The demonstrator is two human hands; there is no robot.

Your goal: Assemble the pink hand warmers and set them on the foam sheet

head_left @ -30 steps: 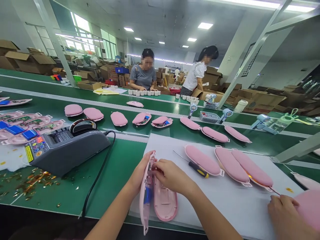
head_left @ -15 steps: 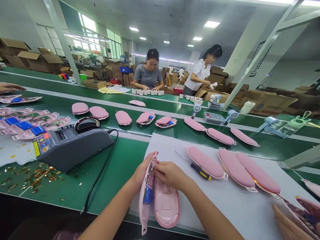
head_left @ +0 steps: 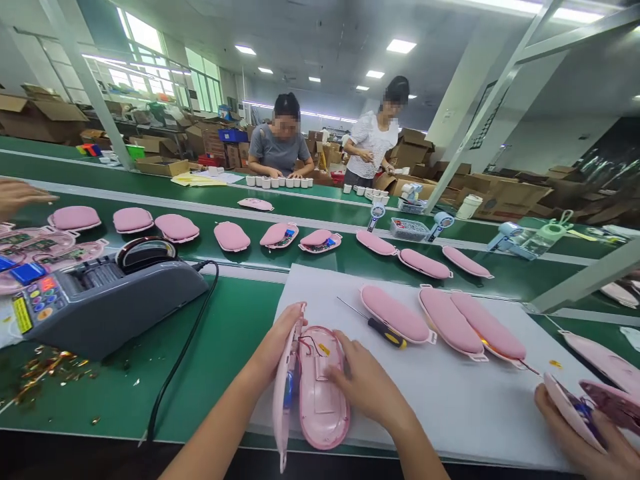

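My left hand [head_left: 273, 343] grips a pink casing half [head_left: 281, 420], stood on its edge, with a blue battery [head_left: 289, 390] inside it. Beside it the other casing half [head_left: 325, 417] lies hollow side up on the white sheet [head_left: 400, 400]. Red and dark wires [head_left: 311, 341] run between the halves, near a small piece of yellow tape [head_left: 324, 349]. My right hand [head_left: 363, 377] holds the right rim of the lying half, thumb over the inside and fingers along the edge. A screwdriver [head_left: 387, 332] lies behind my right hand, near a closed pink case [head_left: 395, 310].
A grey tape dispenser [head_left: 120, 300] with a black cable [head_left: 183, 360] stands left, tape scraps [head_left: 45, 373] before it. Pink cases [head_left: 233, 237] line the green bench. A co-worker's hands [head_left: 565, 413] hold an open case at right; another hand [head_left: 23, 197] shows at left. Two people work opposite.
My right hand has left the wires at the upper end and moved right onto the lying half's rim. The yellow tape inside is now visible. At right, the co-worker's hands have lifted an open case.
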